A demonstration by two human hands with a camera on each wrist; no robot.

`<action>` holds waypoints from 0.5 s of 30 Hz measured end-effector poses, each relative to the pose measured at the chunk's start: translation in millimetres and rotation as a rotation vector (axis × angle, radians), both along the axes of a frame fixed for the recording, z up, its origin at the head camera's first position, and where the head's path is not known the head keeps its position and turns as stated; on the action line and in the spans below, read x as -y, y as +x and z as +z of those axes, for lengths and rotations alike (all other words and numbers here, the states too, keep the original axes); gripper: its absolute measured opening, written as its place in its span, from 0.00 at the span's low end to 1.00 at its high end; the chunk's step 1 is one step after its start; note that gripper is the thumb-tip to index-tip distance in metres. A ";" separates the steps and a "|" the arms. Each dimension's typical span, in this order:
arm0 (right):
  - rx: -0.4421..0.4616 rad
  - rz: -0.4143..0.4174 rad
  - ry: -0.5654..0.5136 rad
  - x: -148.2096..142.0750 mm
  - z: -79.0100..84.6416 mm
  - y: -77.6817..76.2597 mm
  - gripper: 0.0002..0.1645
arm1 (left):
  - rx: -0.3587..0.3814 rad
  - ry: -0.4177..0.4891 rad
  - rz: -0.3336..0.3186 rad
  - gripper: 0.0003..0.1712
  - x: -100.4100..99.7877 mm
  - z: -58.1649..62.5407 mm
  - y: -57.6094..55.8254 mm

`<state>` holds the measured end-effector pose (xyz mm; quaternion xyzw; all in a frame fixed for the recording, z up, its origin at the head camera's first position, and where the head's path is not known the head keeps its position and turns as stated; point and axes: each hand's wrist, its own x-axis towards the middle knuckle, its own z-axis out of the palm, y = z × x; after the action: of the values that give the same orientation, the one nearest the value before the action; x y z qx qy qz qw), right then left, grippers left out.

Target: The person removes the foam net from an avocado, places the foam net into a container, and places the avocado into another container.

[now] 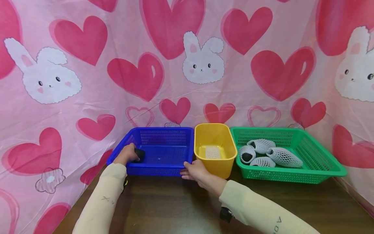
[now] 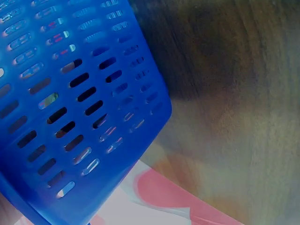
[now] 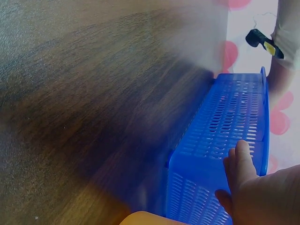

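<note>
Inside the left end of the blue basket [image 1: 163, 165], my left hand [image 1: 128, 153] holds a dark, rounded fruit [image 1: 141, 154] that looks like an avocado. The palm side of that hand is hidden. At the basket's front right corner, my right hand [image 1: 197, 171] pinches the rim, thumb over the top and fingers [image 3: 243, 161] along the outer wall. The left wrist view shows mostly the basket's slotted outside wall [image 2: 70, 103]. Beside the right hand stands a yellow bin [image 1: 220, 167] with a white foam net [image 1: 212, 152] at its bottom.
Right of the yellow bin is a green basket [image 1: 321, 162]. Several dark fruits in white foam nets [image 1: 284, 157] lie in its left half. All the containers stand in a row on a brown wooden table [image 1: 169, 204], with a pink heart-patterned cloth [image 1: 175, 91] behind.
</note>
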<state>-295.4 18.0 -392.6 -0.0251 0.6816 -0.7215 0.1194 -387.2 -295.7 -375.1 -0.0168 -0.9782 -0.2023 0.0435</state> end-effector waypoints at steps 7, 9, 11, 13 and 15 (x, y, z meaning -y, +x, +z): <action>0.011 -0.001 0.005 -0.8 1.9 0.4 0.22 | 0.024 -0.051 0.010 0.32 0.0 0.5 -1.8; 0.008 0.000 0.006 -0.9 2.1 0.7 0.22 | 0.041 -0.072 0.017 0.32 -0.7 0.5 -1.8; 0.009 0.001 0.004 -1.0 2.0 1.0 0.22 | 0.057 -0.091 0.019 0.32 -1.7 0.9 -1.3; 0.010 0.001 0.002 -1.0 1.9 1.1 0.22 | 0.063 -0.106 0.011 0.32 -2.4 1.7 -0.8; 0.010 -0.001 0.000 -1.0 1.6 1.0 0.22 | 0.063 -0.121 -0.001 0.31 -3.0 2.6 -0.1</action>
<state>-294.4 19.0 -391.0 -0.0212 0.6810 -0.7217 0.1226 -387.3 -292.6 -372.5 -0.0137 -0.9895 -0.1434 0.0115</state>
